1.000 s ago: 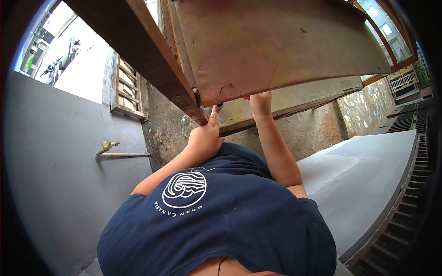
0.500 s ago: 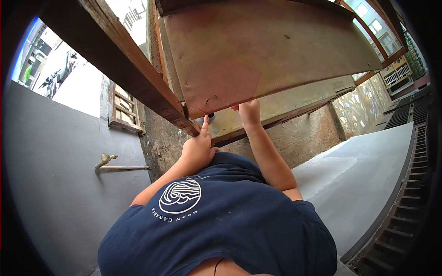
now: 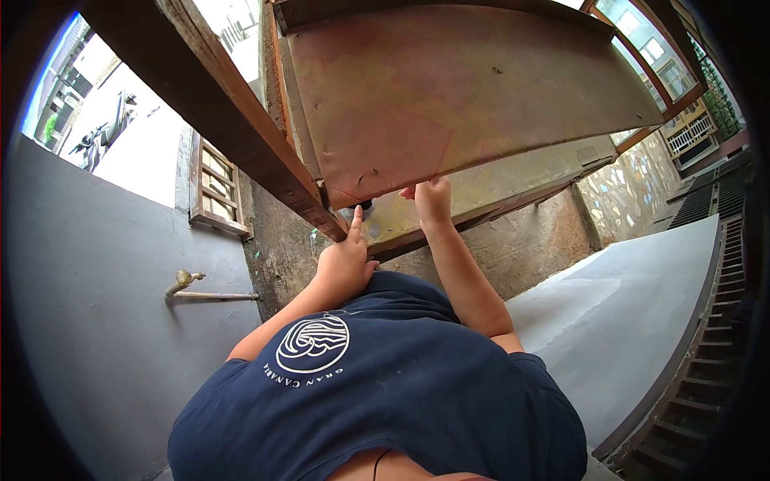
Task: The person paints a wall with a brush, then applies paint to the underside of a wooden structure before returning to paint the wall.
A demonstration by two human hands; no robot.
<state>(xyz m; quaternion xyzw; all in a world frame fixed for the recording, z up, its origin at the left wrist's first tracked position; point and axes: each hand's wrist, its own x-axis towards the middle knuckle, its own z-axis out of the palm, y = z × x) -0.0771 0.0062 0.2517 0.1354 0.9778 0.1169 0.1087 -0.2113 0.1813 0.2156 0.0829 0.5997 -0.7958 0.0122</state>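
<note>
My left hand [image 3: 346,258] rests by the lower end of a dark wooden post [image 3: 241,120], its index finger stretched up to the corner of the upper shelf board [image 3: 481,88]. A small dark object [image 3: 366,205] shows just beyond that fingertip, under the board's edge. My right hand [image 3: 434,200] is closed at the front edge of the upper board, over the lower shelf [image 3: 513,178]. Something small and red [image 3: 408,192] sticks out at the left of its fingers; the rest is hidden.
On the grey wall at left is a tap [image 3: 184,278] with a pipe. A slatted wooden window frame [image 3: 218,188] stands above it. At right are a grey slab [image 3: 618,321] and a metal grating [image 3: 706,353].
My right hand has shifted slightly down, and more of the red thing shows beside it. My left hand keeps nearly the same place. The view has tilted slightly.
</note>
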